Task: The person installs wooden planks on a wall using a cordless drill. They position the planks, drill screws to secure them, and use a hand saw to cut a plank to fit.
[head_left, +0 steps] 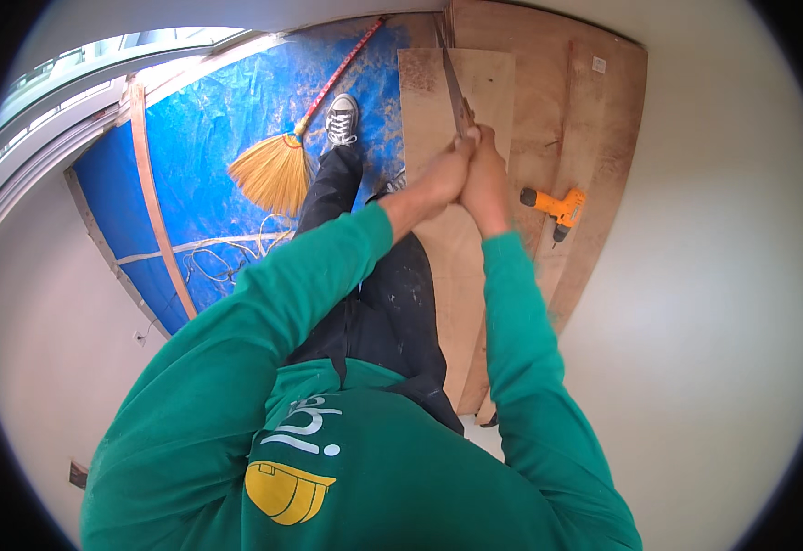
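Both my hands are closed together around the handle end of a hand saw [454,83], and the fingers hide the handle. My left hand [438,179] presses against my right hand [486,170]. The narrow dark blade stretches away from me, seen nearly edge-on. Beneath it lies a pale plywood panel [420,110], with the blade passing over its far edge. Whether the teeth touch the wood, I cannot tell. My left foot, in a dark sneaker [342,119], stands on a blue tarp [263,96] beside the panel; the other shoe is partly hidden by my arm.
An orange cordless drill [562,209] lies on brown plywood boards [594,119] to the right. At left, a straw broom [277,170] with a red handle rests on the tarp, near a tangled pale cord [218,262] and a wooden strip [153,197]. A white wall [695,248] borders the right side.
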A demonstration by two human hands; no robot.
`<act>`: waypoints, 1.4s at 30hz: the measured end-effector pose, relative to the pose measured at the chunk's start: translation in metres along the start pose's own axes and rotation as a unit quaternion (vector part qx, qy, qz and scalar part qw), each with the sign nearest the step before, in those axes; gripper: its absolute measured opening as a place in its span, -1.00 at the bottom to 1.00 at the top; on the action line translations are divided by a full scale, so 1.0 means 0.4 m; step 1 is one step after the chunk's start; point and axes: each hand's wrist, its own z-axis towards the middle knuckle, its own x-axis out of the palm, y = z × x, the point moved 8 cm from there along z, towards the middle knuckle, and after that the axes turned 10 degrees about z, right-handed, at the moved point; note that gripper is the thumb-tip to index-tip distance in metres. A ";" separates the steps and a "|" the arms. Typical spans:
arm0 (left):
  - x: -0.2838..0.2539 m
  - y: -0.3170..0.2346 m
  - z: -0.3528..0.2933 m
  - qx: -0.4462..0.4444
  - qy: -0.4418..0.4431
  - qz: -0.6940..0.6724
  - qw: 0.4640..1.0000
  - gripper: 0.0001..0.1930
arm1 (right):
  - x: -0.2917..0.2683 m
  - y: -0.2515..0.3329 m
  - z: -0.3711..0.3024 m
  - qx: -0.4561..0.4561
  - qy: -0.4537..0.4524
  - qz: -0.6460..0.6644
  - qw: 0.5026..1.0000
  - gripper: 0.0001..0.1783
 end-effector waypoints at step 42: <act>0.067 0.039 -0.162 0.035 -0.050 0.145 0.988 -0.19 | -0.056 0.020 -0.141 0.000 -0.021 -0.011 1.000 -0.60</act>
